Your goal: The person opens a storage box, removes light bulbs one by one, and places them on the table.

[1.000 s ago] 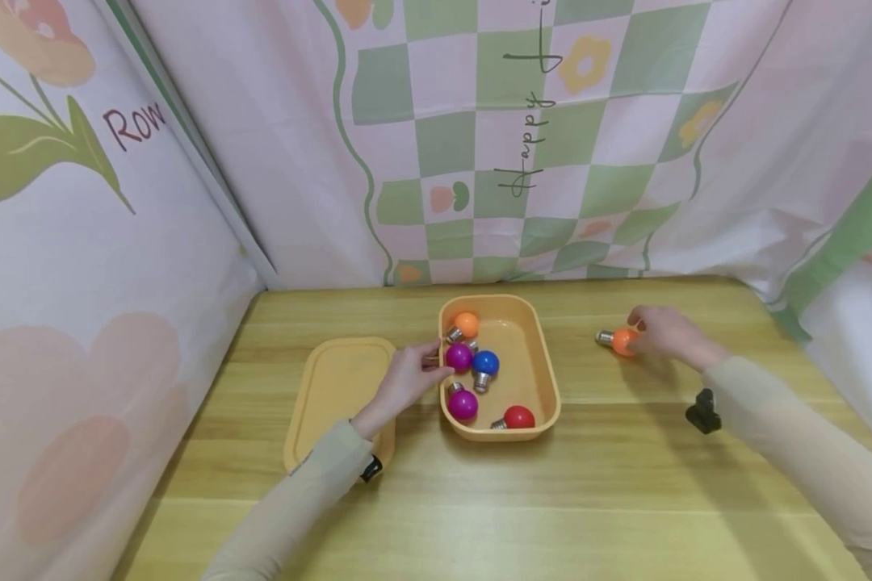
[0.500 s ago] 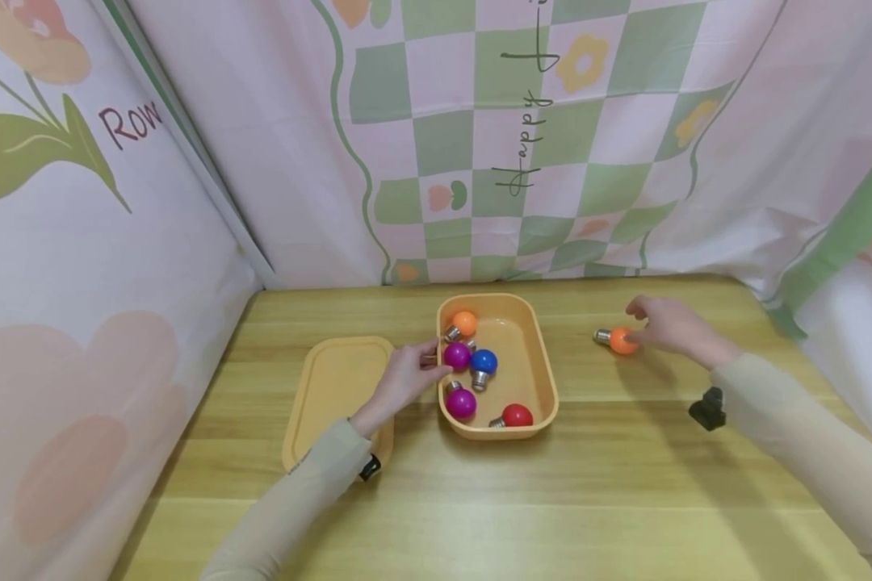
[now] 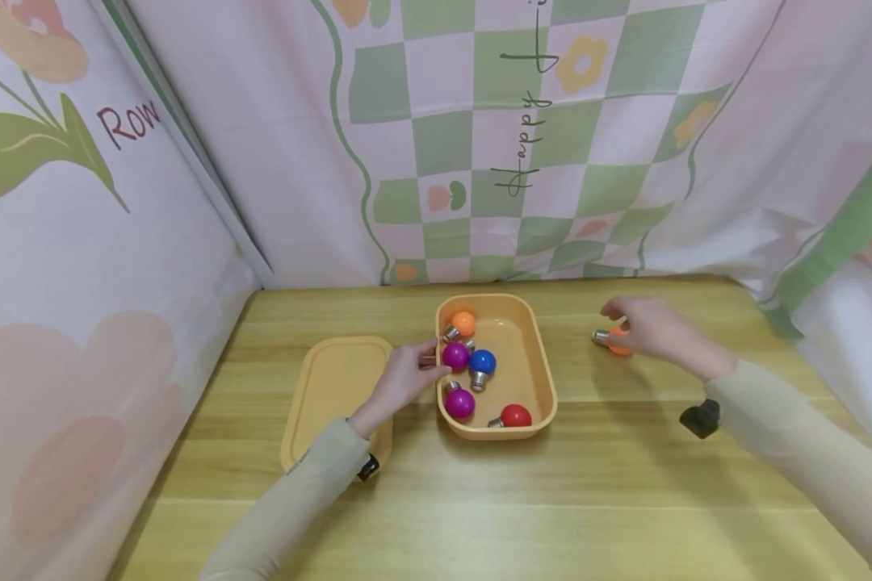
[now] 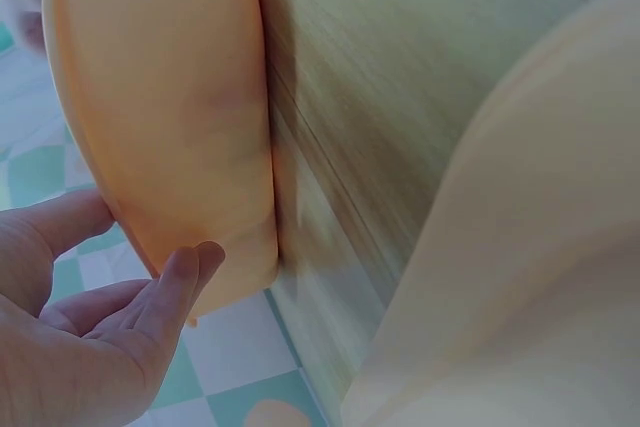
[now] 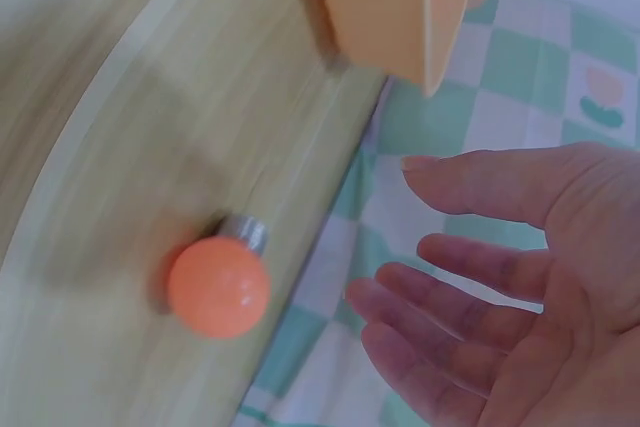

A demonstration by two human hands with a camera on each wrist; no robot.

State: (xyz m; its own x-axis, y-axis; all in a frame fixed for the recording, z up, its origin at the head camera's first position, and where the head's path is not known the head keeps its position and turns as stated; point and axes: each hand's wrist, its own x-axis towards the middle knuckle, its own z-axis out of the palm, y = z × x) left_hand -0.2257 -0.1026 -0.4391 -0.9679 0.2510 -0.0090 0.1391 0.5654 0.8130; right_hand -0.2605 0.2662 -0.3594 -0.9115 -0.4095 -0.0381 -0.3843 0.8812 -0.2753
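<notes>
A yellow-orange plastic box (image 3: 512, 339) stands on the table with several coloured light bulbs inside. My left hand (image 3: 401, 378) holds its left wall, thumb at the rim and fingertips on the outer side, as the left wrist view shows. Among the bulbs lie an orange bulb (image 3: 463, 324), a blue bulb (image 3: 483, 362), purple bulbs and a red bulb (image 3: 516, 416). To the right, another orange bulb (image 5: 219, 287) lies on the wood, metal base pointing left in the head view. My right hand (image 5: 500, 297) hovers over it, fingers loosely bent and apart from the bulb.
The matching flat lid (image 3: 337, 391) lies left of the box, partly under my left forearm. A patterned curtain (image 3: 501, 145) hangs along the table's back edge, and another cloth (image 3: 109, 266) closes the left side.
My right hand has shifted left over the loose orange bulb, covering part of it. My left hand and the box stay essentially where they were.
</notes>
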